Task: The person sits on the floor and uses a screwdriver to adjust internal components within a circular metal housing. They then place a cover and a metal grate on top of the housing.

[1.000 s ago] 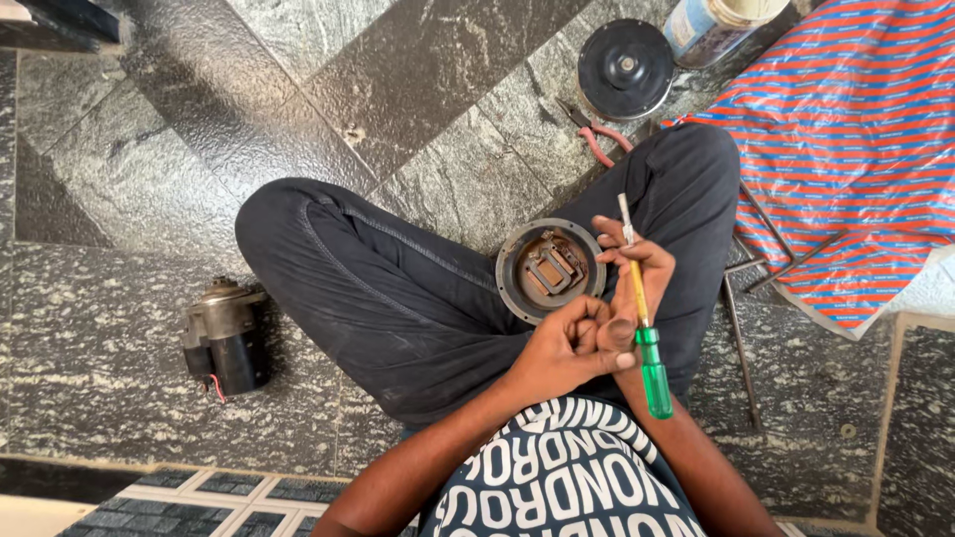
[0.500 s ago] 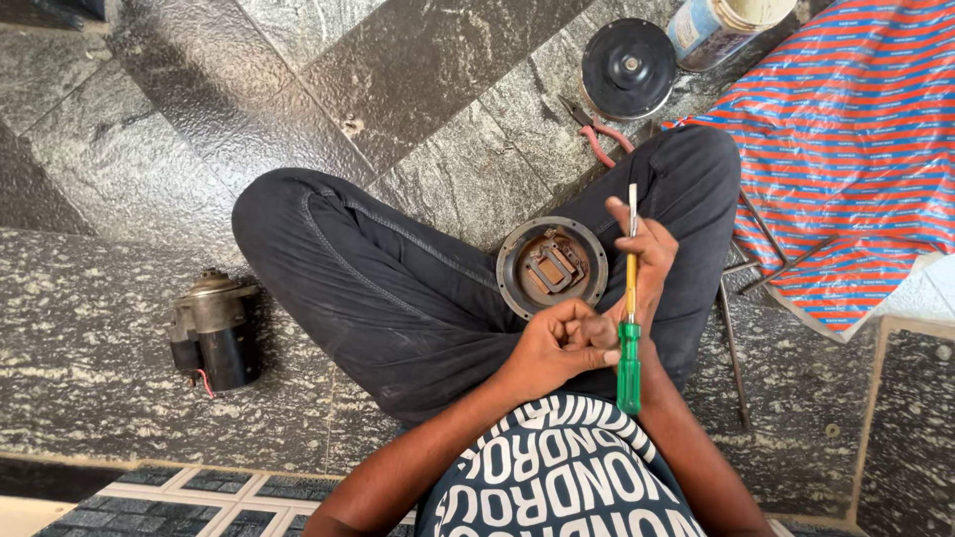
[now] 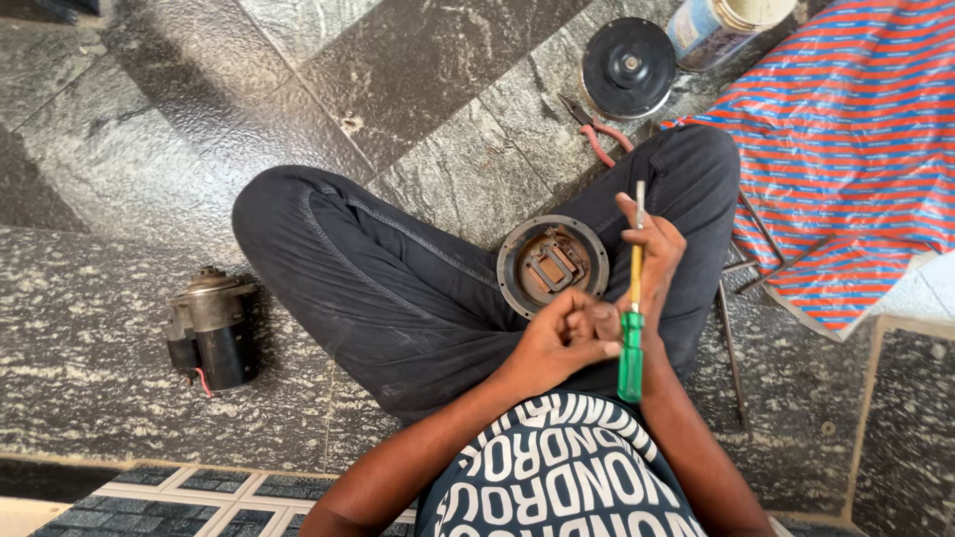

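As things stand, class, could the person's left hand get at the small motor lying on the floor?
Probably yes: the left hand meets the right hand at the screwdriver, and only the bent knee lies towards the motor.

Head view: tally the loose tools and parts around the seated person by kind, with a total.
Screwdriver, green handle, in the right hand: 1
Pliers, red handles: 1
Round end plate on the lap: 1
Black round cover: 1
Starter motor body: 1
Paint can: 1
Long metal rods: 2
Total: 8
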Demonstrator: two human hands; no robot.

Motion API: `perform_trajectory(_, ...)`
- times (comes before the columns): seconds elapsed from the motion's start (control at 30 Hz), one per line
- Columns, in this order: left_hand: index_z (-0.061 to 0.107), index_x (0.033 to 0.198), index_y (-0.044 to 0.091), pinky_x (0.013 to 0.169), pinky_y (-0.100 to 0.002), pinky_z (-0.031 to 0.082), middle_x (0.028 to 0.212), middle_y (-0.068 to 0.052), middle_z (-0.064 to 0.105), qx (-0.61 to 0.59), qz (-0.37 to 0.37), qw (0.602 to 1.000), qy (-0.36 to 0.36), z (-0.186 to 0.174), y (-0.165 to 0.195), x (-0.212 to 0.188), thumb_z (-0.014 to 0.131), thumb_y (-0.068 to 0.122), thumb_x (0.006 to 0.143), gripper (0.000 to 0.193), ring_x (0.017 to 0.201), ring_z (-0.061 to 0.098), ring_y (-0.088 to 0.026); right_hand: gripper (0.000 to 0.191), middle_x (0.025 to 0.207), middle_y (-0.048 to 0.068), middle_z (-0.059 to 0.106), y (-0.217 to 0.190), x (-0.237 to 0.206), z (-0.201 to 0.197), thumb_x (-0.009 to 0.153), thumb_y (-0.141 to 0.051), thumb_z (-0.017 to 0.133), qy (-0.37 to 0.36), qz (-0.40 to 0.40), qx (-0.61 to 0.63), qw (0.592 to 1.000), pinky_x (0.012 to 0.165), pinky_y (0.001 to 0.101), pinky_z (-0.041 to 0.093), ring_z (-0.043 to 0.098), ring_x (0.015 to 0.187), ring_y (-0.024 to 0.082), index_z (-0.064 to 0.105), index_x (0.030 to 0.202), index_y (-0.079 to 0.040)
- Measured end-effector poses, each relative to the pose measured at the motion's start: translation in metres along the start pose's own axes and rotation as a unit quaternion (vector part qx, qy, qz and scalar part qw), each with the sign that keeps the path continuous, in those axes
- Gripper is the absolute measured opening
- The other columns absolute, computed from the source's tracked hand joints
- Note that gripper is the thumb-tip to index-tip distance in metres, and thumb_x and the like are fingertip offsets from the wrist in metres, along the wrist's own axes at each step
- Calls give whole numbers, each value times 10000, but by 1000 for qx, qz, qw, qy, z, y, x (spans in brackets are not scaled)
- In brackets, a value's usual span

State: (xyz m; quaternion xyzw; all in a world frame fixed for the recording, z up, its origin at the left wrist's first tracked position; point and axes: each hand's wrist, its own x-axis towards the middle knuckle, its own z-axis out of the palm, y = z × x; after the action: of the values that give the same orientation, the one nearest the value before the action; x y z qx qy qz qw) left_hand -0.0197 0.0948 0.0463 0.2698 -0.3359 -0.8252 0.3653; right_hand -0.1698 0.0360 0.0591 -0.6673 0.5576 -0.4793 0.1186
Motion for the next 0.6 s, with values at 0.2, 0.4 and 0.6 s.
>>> perform_trajectory(0.2, 520, 1229, 49, 790, -179, 511, 1011, 40, 633, -78, -25, 994, -66, -11, 4, 7, 780, 1, 857, 457, 918, 614, -17, 771, 1507, 210, 560, -25, -9, -3, 974, -794, 448, -24, -6, -2, 1000, 1180, 470, 338, 433, 1301, 313, 447, 1199, -56)
perform_trajectory(0.4, 531, 1207, 22, 694, -174, 426, 943, 28, 583, -20, 4, 997, -77, -21, -15, 8, 818, -27, 926, 404, 834, 532, -4, 756, 1499, 187, 584, -38, 2, -6, 981, -783, 451, -24, 4, -22, 999, 1189, 478, 355, 445, 1349, 308, 461, 1205, -61)
perform_trajectory(0.6, 523, 1213, 64, 718, -172, 478, 968, 66, 599, -21, -13, 997, -68, -26, -11, 9, 816, 6, 844, 474, 853, 576, 12, 777, 1493, 194, 588, -39, 3, -6, 972, -793, 429, -25, -2, -30, 999, 1184, 483, 345, 444, 1340, 316, 474, 1197, -50)
